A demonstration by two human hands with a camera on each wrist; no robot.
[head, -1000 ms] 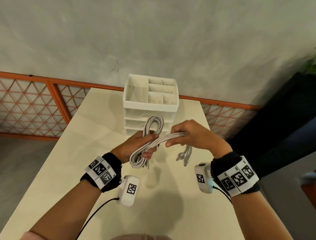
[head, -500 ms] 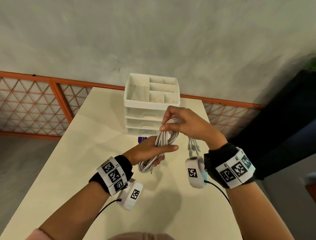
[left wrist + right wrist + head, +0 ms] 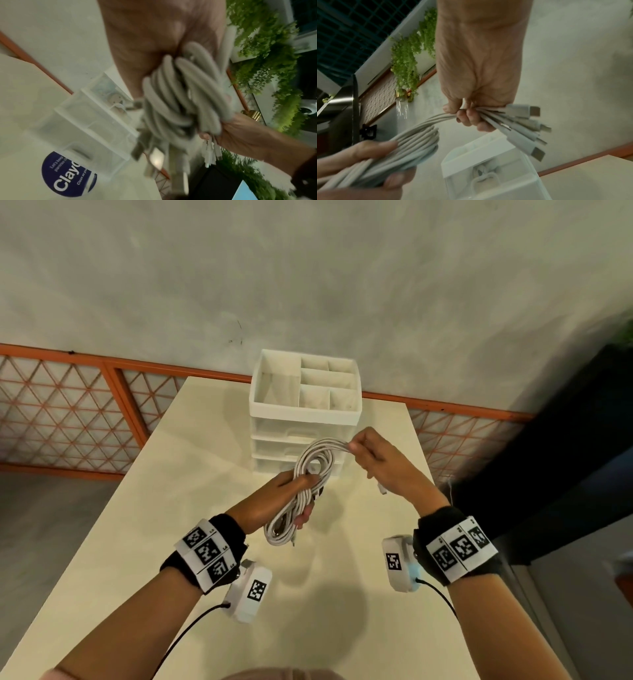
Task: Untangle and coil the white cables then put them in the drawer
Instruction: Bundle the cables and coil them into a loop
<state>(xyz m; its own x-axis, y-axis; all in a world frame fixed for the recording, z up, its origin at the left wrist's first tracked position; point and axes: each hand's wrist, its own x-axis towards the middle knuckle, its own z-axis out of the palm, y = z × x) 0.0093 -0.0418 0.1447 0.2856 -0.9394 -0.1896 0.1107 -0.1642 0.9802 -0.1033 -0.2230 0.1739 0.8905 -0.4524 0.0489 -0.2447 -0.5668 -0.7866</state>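
A bundle of white cables [image 3: 301, 484] is looped into a coil in the air above the cream table [image 3: 171, 508]. My left hand [image 3: 291, 494] grips the coil [image 3: 180, 94] round its middle, fingers curled about the strands. My right hand [image 3: 370, 453] pinches the free ends up and to the right; several plugs [image 3: 525, 121] fan out past its fingers. The cables [image 3: 412, 139] run from that hand down to the left one. Behind the coil stands the white drawer unit [image 3: 305, 412], its three drawers closed as far as the head view shows.
The drawer unit has an open divided tray [image 3: 325, 385] on top and stands at the table's far edge by a grey wall. An orange lattice rail [image 3: 68, 412] runs behind. A blue round label [image 3: 68, 174] shows near the unit's base. A dark object [image 3: 565, 457] stands right.
My right hand has carried the cable ends from over the left hand up and to the right, drawing another loop. The left hand has kept its grip and tilted the coil more upright.
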